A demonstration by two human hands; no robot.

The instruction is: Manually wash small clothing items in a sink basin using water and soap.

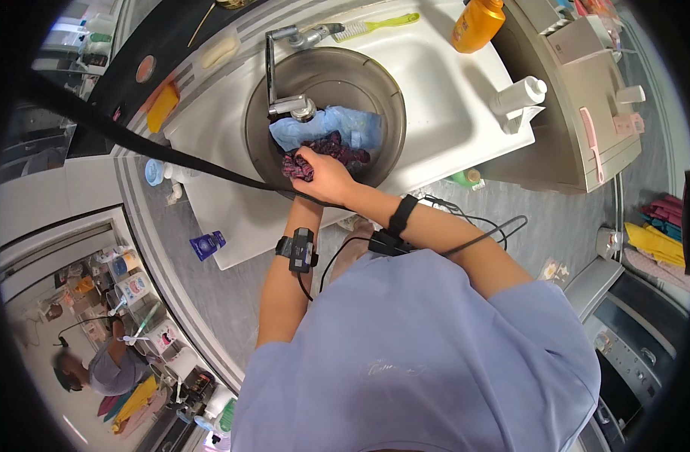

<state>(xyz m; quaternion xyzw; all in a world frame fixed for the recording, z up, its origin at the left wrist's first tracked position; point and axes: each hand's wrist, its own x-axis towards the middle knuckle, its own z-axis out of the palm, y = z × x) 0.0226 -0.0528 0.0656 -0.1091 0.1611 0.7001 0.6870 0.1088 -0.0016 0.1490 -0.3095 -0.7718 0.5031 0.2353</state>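
Observation:
A bunched dark cloth (336, 150) with a red and blue pattern lies in a round, grey translucent basin (391, 101). My right hand (325, 175) is closed around the near-left part of this cloth. From the left, my left forearm (306, 217) reaches under the right hand; the left hand itself is hidden there. Behind the dark cloth, a light blue cloth (353, 125) rests in the basin, partly crumpled. The chrome swivel faucet (291, 105) extends over the basin, its spout just above the blue cloth. Whether water is running cannot be made out.
Around the basin is a white sink (435, 96). A green-handled brush (387, 22) lies beside the faucet base. An orange bottle (478, 25) and a white bottle (517, 96) stand at right. A purple tube (207, 244) is at left. A black cable (480, 226) loops by my right arm.

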